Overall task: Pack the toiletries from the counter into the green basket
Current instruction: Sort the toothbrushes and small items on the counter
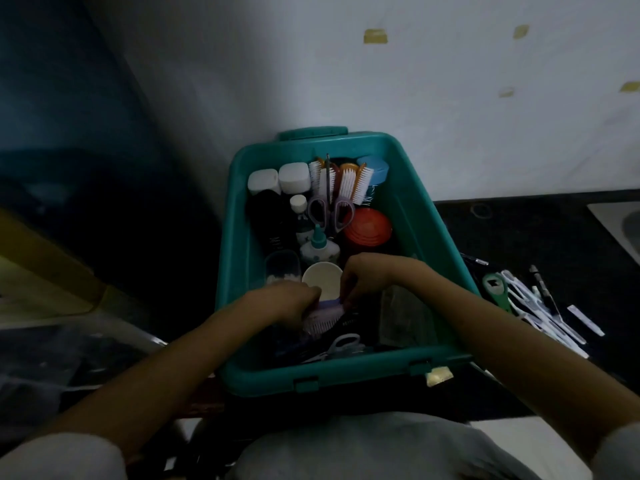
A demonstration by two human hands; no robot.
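Note:
The green basket (pixel 426 216) stands on the dark counter against the wall. Inside it are white-capped bottles (pixel 294 177), brushes (pixel 349 181), purple-handled scissors (pixel 332 211), a red lid (pixel 367 226), a small glue bottle (pixel 318 247) and a white cup (pixel 323 279). Both my hands are inside the basket near its front. My left hand (pixel 291 301) and my right hand (pixel 367 277) each grip an end of a lilac comb-like brush (pixel 322 317) just below the cup. White scissors (pixel 344 342) lie under it.
On the counter right of the basket lie a green-handled tool (pixel 497 289), several white and dark slim items (pixel 540 306) and a sink edge (pixel 620 223). A dim plastic-covered surface (pixel 69 348) sits to the left.

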